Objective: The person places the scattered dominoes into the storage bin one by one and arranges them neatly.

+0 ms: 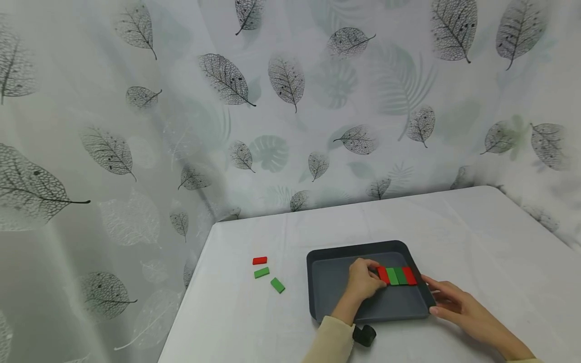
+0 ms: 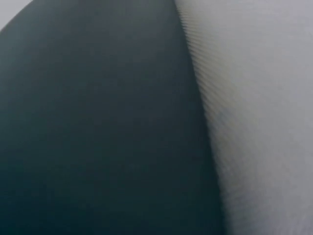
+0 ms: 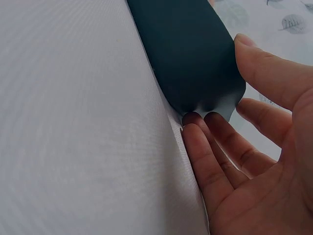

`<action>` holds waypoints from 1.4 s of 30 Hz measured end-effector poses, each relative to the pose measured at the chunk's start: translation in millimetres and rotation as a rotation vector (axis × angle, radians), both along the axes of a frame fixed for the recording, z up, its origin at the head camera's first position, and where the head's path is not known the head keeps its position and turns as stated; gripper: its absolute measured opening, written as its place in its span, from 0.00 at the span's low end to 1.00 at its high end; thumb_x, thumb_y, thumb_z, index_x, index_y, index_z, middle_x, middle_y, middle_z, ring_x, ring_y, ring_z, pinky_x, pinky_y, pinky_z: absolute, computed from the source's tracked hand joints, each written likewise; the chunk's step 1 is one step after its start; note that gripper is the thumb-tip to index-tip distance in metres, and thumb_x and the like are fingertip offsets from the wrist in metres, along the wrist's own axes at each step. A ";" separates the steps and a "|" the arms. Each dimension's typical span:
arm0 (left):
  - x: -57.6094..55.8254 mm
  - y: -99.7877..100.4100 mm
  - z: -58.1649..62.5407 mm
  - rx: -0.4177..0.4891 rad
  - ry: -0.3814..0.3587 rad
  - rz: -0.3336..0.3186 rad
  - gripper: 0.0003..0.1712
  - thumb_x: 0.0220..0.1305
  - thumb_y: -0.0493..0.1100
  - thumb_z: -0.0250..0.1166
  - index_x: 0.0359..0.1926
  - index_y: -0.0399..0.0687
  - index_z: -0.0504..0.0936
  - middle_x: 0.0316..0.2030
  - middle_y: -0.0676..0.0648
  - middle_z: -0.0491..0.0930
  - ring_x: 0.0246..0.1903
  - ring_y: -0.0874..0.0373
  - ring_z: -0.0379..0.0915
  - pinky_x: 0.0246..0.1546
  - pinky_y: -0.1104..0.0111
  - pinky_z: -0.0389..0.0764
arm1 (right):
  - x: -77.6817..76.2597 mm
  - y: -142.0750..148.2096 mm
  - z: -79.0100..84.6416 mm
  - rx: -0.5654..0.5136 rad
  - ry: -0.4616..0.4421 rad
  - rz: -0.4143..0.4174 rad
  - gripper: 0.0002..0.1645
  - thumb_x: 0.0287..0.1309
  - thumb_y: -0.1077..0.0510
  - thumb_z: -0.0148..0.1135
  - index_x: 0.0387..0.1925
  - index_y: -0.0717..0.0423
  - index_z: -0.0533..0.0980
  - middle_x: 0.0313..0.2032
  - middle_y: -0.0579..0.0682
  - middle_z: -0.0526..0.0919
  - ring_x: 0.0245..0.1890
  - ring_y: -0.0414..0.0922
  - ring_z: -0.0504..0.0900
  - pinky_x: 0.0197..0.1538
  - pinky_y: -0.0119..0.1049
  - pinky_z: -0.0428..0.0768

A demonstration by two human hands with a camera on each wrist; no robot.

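In the head view a dark grey tray (image 1: 336, 307) lies on the white table. Inside it, near its right wall, a short row of flat blocks lies side by side: a red block (image 1: 384, 275) at the left end, a light green block (image 1: 392, 276), a darker green block (image 1: 401, 276) and another red block (image 1: 410, 276). My left hand (image 1: 361, 280) reaches over the near wall and pinches the left-end red block between thumb and fingers. Against the tray's right outer wall rest the extended fingertips and thumb of my right hand (image 1: 463, 307). Only dark tray wall (image 2: 107, 117) and cloth fill the left wrist view.
Left of the tray lie a loose red block (image 1: 259, 260) and two green blocks, one farther back (image 1: 262, 273), one nearer the tray (image 1: 278, 285). A leaf-patterned curtain (image 1: 272, 126) stands behind and left of the table (image 1: 227, 312). A black wrist camera (image 1: 364, 335) sits below the left hand.
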State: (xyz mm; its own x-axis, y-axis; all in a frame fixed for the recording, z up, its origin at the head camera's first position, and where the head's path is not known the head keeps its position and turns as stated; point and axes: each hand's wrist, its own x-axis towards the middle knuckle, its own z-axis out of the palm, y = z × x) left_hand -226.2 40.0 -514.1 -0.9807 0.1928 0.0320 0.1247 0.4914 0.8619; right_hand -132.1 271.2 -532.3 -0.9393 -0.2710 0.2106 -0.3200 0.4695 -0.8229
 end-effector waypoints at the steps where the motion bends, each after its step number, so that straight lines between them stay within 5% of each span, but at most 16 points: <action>1: 0.3 0.3 -0.4 -0.003 0.003 -0.005 0.23 0.39 0.25 0.77 0.41 0.39 0.86 0.31 0.49 0.79 0.19 0.68 0.77 0.26 0.79 0.74 | 0.1 0.3 0.2 0.002 -0.003 -0.003 0.36 0.62 0.62 0.63 0.70 0.60 0.63 0.53 0.23 0.68 0.47 0.23 0.74 0.43 0.24 0.79; 13: 1.2 1.5 -4.3 -0.034 0.044 -0.027 0.23 0.38 0.25 0.77 0.41 0.36 0.86 0.33 0.50 0.75 0.21 0.68 0.78 0.36 0.81 0.73 | 0.0 -0.2 -0.3 0.009 0.013 -0.004 0.36 0.61 0.62 0.63 0.70 0.60 0.63 0.53 0.24 0.69 0.47 0.23 0.74 0.43 0.23 0.78; 23: 4.2 2.0 -3.0 -0.067 0.102 -0.047 0.23 0.38 0.26 0.77 0.41 0.35 0.85 0.34 0.48 0.76 0.22 0.69 0.78 0.28 0.83 0.73 | 0.1 1.7 -0.6 0.017 -0.002 -0.010 0.36 0.62 0.61 0.63 0.70 0.58 0.63 0.53 0.25 0.69 0.47 0.23 0.74 0.44 0.23 0.78; 27: 5.1 1.0 -2.8 -0.091 0.139 -0.071 0.24 0.37 0.27 0.78 0.41 0.35 0.85 0.33 0.48 0.76 0.23 0.69 0.79 0.37 0.83 0.73 | 0.2 2.1 -0.6 0.016 -0.008 -0.008 0.36 0.62 0.61 0.63 0.70 0.59 0.63 0.53 0.24 0.69 0.47 0.23 0.74 0.43 0.23 0.78; 30: 4.6 0.2 -2.9 -0.132 0.170 -0.077 0.25 0.36 0.29 0.80 0.42 0.36 0.85 0.32 0.49 0.76 0.27 0.69 0.78 0.43 0.80 0.71 | -0.1 1.8 -0.9 0.003 -0.008 0.001 0.36 0.62 0.62 0.63 0.70 0.60 0.63 0.53 0.24 0.69 0.47 0.23 0.74 0.44 0.23 0.78; 34: 2.7 -0.8 -3.5 -0.179 0.194 -0.049 0.28 0.35 0.35 0.82 0.44 0.40 0.85 0.30 0.52 0.76 0.31 0.69 0.71 0.39 0.79 0.70 | -0.4 1.5 -1.6 -0.008 0.000 0.010 0.36 0.62 0.63 0.63 0.70 0.60 0.63 0.53 0.24 0.69 0.47 0.24 0.75 0.44 0.23 0.78; 38: 1.4 -5.0 1.6 -0.113 0.192 -0.019 0.32 0.40 0.39 0.80 0.51 0.43 0.82 0.33 0.51 0.76 0.28 0.71 0.66 0.34 0.79 0.69 | -0.7 1.1 -2.1 -0.009 0.008 0.014 0.36 0.61 0.63 0.63 0.70 0.60 0.63 0.54 0.24 0.69 0.47 0.24 0.75 0.43 0.23 0.78; 42: 1.2 -18.1 19.5 0.003 0.251 -0.040 0.31 0.47 0.41 0.77 0.55 0.44 0.81 0.39 0.47 0.78 0.25 0.73 0.69 0.34 0.80 0.70 | -0.9 0.4 -1.1 -0.007 0.011 0.011 0.36 0.61 0.63 0.63 0.69 0.61 0.63 0.53 0.24 0.69 0.46 0.24 0.75 0.43 0.23 0.78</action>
